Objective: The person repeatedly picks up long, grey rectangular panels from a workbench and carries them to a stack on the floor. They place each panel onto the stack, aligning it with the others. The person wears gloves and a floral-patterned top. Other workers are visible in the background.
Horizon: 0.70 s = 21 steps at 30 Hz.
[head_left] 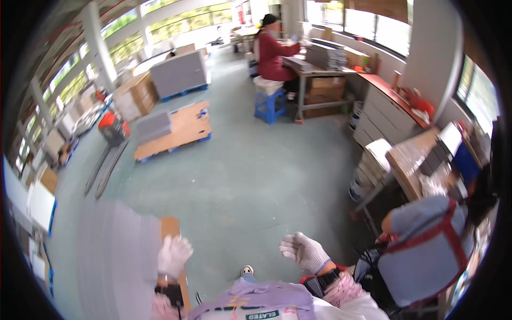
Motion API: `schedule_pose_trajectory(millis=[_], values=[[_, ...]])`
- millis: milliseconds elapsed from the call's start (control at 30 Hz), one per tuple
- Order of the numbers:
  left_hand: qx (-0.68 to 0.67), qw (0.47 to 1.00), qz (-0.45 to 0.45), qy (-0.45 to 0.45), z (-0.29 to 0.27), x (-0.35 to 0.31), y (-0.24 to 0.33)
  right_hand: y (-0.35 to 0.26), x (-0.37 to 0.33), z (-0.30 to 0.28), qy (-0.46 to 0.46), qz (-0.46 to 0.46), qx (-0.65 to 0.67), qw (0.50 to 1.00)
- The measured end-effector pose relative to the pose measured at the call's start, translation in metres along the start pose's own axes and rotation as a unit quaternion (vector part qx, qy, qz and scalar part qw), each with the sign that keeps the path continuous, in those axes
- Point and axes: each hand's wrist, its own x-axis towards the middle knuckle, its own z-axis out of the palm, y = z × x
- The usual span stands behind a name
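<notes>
My left hand (175,256), in a white knit glove, is raised beside a tall stack of grey sheets or boards (117,261). Its fingers are stretched upward and nothing shows in them; whether it touches the stack I cannot tell. Beneath that hand runs a strip of brown board (170,226) along the stack's edge. My right hand (305,253), gloved alike with a blue cuff edge, hangs in front of me over the floor. Its fingers are loosely bent, thumb apart, and it appears to hold nothing. The stack is smeared by motion.
At right, close by, a seated person (426,224) works at a table (408,165). Farther off, another person (276,56) sits on a blue stool (270,104) at a bench. A pallet jack (112,136), a low pallet (184,128) and a large grey stack (180,73) stand at left.
</notes>
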Motion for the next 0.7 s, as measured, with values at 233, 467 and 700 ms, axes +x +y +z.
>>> schedule_pose_trajectory(millis=[233,467,700], values=[[0.154,0.985,-0.070,-0.024,0.123,0.199,0.033,-0.053,0.044,-0.002,0.114,-0.156,0.102,0.976],[0.265,0.942,-0.176,-0.101,0.259,0.356,-0.044,-0.172,0.098,-0.067,0.122,-0.194,0.187,0.955],[0.209,0.937,-0.194,-0.201,0.363,0.491,-0.064,-0.332,0.164,-0.064,0.066,-0.270,0.151,0.949]])
